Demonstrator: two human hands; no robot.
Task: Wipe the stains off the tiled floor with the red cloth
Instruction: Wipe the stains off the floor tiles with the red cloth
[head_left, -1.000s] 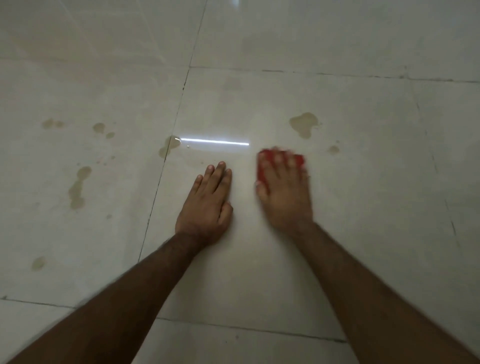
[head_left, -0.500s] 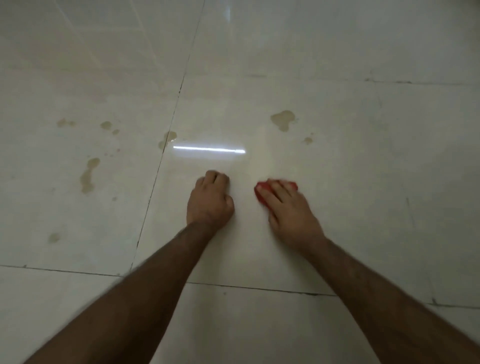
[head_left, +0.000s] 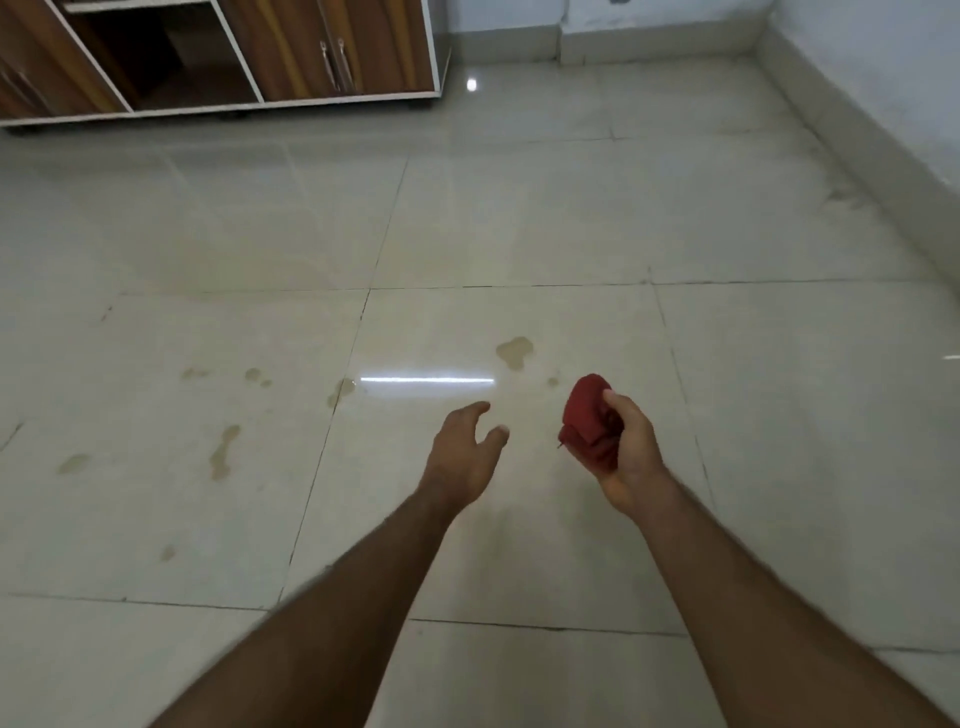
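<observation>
Since the earlier frames: both hands were flat on the tiled floor (head_left: 519, 218), the right pressing the cloth down; now both are lifted clear of it, and the view has risen to take in a wooden cabinet (head_left: 249, 52) and the wall skirting (head_left: 852, 140).
Head view, right hand (head_left: 631, 449): raised above the floor, fingers (head_left: 615, 400) curled tight round the red cloth (head_left: 589, 421), which is bunched into a lump in the palm.
Head view, left hand (head_left: 467, 452): hovering, fingers loosely spread, holding nothing.
Stains left: a larger tan blot (head_left: 514, 351) just beyond the cloth, with a small spot (head_left: 552, 383) beside it; a smear (head_left: 340, 389) on the grout line; a long one (head_left: 223, 449) and several faint patches further left.
Light streak (head_left: 427, 380): a reflection on the glossy tile, not a stain.
Step in hand: probably regathering the cloth before the next wipe.
How to do it well: flatten the cloth so a broad, clean face meets the tile; set it on the near blot first, press with the whole palm, and pull the mark inward instead of spreading it.
Support: the free hand can brace on the floor, on a dry patch.
Risk: a balled cloth touches little and may only smear.
</observation>
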